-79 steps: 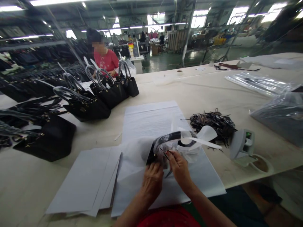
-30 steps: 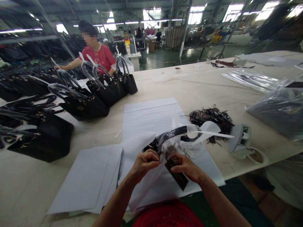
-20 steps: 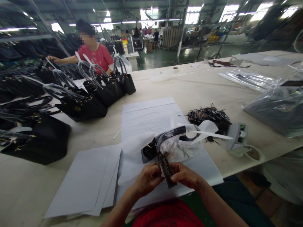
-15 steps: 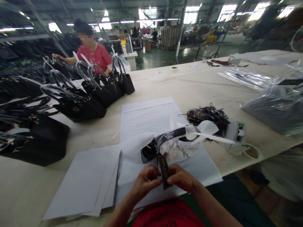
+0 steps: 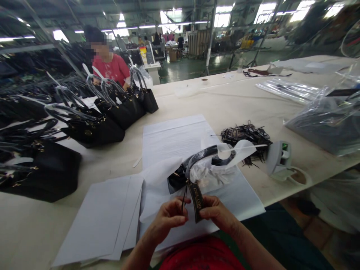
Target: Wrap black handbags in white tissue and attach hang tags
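Both grips pinch hang tag [image 5: 196,200], handbag [image 5: 180,178] just beyond.

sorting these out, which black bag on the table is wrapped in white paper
The bag just above the hands, half wrapped in white paper, tag hanging from it; the bags at left stand bare.

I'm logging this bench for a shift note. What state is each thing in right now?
Hang tag: pinched by right hand, hanging from the bag.
Tag cord: held in left hand.
Wrapped handbag: lying in white paper, handle covered.
Paper sheets: stacked flat.
Pile of tags: loose heap.
Black handbags: upright in a row, handles wrapped.
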A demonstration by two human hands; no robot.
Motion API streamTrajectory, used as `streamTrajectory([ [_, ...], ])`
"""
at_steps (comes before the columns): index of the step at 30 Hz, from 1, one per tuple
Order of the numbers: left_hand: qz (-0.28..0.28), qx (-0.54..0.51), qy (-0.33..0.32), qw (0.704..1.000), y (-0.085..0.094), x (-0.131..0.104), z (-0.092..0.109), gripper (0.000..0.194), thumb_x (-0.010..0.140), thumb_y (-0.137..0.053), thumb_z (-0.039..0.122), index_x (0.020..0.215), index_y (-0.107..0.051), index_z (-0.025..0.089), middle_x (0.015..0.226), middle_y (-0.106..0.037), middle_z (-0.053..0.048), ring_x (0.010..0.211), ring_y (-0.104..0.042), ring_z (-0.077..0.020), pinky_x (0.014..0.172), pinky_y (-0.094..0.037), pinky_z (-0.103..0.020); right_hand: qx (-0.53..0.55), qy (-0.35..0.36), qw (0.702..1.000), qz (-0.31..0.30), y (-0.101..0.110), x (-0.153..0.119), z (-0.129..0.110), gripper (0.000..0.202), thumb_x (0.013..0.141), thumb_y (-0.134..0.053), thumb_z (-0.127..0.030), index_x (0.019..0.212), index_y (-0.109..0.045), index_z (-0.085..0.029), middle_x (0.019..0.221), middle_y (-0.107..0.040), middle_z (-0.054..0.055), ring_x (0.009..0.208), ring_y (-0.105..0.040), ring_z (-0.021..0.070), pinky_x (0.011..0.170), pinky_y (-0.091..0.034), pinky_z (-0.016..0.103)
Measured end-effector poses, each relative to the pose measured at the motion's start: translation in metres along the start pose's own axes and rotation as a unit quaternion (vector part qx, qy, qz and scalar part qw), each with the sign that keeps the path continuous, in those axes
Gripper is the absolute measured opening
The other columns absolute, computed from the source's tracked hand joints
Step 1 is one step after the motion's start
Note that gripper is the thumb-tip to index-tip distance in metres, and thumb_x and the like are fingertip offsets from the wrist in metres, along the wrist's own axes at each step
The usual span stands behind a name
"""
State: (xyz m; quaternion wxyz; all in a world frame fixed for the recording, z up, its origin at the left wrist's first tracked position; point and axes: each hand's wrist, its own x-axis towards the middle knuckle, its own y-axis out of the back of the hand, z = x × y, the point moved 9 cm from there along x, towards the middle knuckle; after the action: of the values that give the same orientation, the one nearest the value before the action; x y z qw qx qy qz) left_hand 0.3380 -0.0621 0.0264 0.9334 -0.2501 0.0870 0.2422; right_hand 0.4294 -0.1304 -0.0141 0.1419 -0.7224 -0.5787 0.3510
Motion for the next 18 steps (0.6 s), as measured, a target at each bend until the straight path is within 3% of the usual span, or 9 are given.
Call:
streamTrajectory([
  [4, -0.004, -0.029, -0.009, 1.000, -0.002, 0.002, 0.006, 0.022, 0.060, -0.077, 0.032, 0.070, -0.065, 0.016, 0.089, -0.060, -0.007, 0.069, -0.050, -0.0133, 0.059, -0.039, -0.024, 0.073, -0.001, 0.997, -0.022, 0.001, -0.002, -0.001, 0.025, 0.050, -0.077, -0.020, 0.072, -0.070, -0.013, 0.059, -0.063, -0.001, 0.049, -0.050, 0.0082, 0.050, -0.037, 0.021],
  [9, -0.034, 0.110, 0.011, 0.993, -0.011, 0.006, 0.006, 0.025, 0.061, -0.077, 0.033, 0.074, -0.066, 0.014, 0.124, -0.047, -0.008, 0.075, -0.052, -0.0112, 0.064, -0.041, -0.024, 0.123, 0.049, 0.988, 0.075, 0.009, 0.010, -0.001, 0.029, 0.048, -0.080, -0.020, 0.075, -0.071, -0.016, 0.067, -0.068, 0.001, 0.059, -0.060, 0.0130, 0.060, -0.044, 0.025],
  [14, -0.042, 0.188, -0.018, 0.981, -0.009, 0.005, 0.012, 0.022, 0.068, -0.072, 0.035, 0.078, -0.065, 0.017, 0.127, -0.044, -0.008, 0.072, -0.053, -0.0094, 0.065, -0.043, -0.024, 0.118, 0.090, 0.976, 0.161, 0.009, 0.021, -0.006, 0.023, 0.044, -0.081, -0.017, 0.063, -0.067, -0.017, 0.062, -0.065, -0.002, 0.057, -0.055, 0.0098, 0.057, -0.041, 0.023],
  [18, -0.045, 0.251, -0.048, 0.966, -0.010, 0.004, 0.011, 0.027, 0.071, -0.069, 0.033, 0.096, -0.066, 0.022, 0.131, -0.042, -0.009, 0.076, -0.055, -0.0121, 0.067, -0.046, -0.027, 0.107, 0.123, 0.970, 0.178, 0.004, 0.026, -0.014, 0.021, 0.046, -0.081, -0.019, 0.061, -0.066, -0.018, 0.059, -0.061, -0.004, 0.054, -0.049, 0.0085, 0.054, -0.038, 0.023],
])
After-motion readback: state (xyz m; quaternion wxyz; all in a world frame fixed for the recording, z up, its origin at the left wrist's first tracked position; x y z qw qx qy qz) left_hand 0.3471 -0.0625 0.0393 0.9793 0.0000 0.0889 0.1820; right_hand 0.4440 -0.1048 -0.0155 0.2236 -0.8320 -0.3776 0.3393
